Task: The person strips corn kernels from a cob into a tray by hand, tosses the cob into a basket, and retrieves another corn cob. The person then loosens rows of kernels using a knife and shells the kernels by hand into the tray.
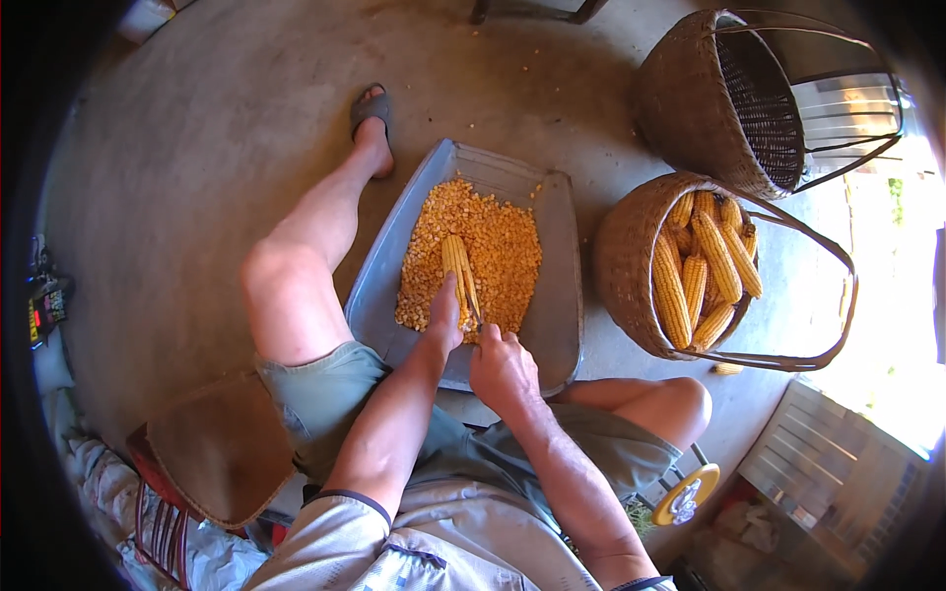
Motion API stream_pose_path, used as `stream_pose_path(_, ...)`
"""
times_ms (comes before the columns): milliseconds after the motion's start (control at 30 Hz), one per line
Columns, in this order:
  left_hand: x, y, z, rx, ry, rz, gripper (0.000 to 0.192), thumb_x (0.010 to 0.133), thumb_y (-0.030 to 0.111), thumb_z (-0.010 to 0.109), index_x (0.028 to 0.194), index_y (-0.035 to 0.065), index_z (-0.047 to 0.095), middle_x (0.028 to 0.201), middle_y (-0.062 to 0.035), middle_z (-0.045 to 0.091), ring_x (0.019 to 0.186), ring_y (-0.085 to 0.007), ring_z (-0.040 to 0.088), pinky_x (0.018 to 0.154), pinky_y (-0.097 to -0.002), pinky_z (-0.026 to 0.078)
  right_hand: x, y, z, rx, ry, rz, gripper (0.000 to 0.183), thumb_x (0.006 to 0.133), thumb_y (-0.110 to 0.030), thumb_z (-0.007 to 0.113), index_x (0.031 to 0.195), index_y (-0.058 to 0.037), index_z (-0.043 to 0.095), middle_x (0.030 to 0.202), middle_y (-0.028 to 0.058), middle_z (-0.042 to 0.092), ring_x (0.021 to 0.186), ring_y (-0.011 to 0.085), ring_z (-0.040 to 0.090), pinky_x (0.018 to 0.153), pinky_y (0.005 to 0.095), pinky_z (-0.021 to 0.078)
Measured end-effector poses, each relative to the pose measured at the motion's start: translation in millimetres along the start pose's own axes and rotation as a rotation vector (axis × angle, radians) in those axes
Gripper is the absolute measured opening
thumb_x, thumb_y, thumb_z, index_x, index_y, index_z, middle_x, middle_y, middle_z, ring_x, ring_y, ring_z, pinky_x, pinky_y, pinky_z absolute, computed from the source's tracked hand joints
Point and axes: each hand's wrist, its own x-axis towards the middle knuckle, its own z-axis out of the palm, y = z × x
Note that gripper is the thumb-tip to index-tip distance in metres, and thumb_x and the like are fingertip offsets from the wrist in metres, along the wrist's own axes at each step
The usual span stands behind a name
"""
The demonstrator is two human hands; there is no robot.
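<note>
My left hand grips a yellow ear of corn over a grey scoop-shaped tray. In my right hand, closed as a fist, is a thin metal tool whose tip lies against the side of the cob. The handle is hidden by my fingers, so its exact kind is unclear. Loose corn kernels cover the middle of the tray in a thick layer. The tray sits in front of me between my legs.
To the right stands a wicker basket full of corn ears, its long handle reaching outward. Behind it a second wicker basket lies tilted. One corn ear rests on the concrete floor. A brown cardboard piece is at my left.
</note>
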Motion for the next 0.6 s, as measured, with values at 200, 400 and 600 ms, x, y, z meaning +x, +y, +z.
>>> stream_pose_path(200,-4.8,-0.6,4.7,-0.019,-0.042,0.066,0.047,0.1,0.049,0.045,0.118,0.0073,0.056,0.097,-0.007,0.058,0.085,-0.0206,0.057,0.074,-0.037,0.048,24.5,3.1,23.9,-0.013,0.083,-0.021,0.025,0.088,-0.02,0.055,0.103,-0.0005,0.054,0.093,0.0293,0.063,0.082,0.047,0.065,0.072,0.0556,0.0529)
stream_pose_path(400,-14.5,10.3,4.2,0.061,-0.011,0.115,0.05,0.099,0.049,0.045,0.121,0.005,0.056,0.101,-0.0087,0.059,0.087,-0.0204,0.057,0.078,-0.0367,0.048,35.4,-5.4,30.5,-0.042,0.058,-0.01,0.025,0.087,-0.019,0.055,0.103,-0.0007,0.055,0.096,0.029,0.063,0.083,0.0466,0.065,0.073,0.0547,0.0534)
stream_pose_path(600,0.1,12.0,5.1,-0.031,-0.079,0.023,0.059,0.097,0.054,0.047,0.121,0.0012,0.057,0.107,-0.0116,0.061,0.094,-0.0234,0.06,0.085,-0.038,0.048,81.4,-12.2,29.6,-0.036,0.074,-0.028,0.026,0.084,-0.019,0.054,0.1,0.0016,0.057,0.09,0.0304,0.065,0.083,0.0471,0.066,0.076,0.0541,0.0535)
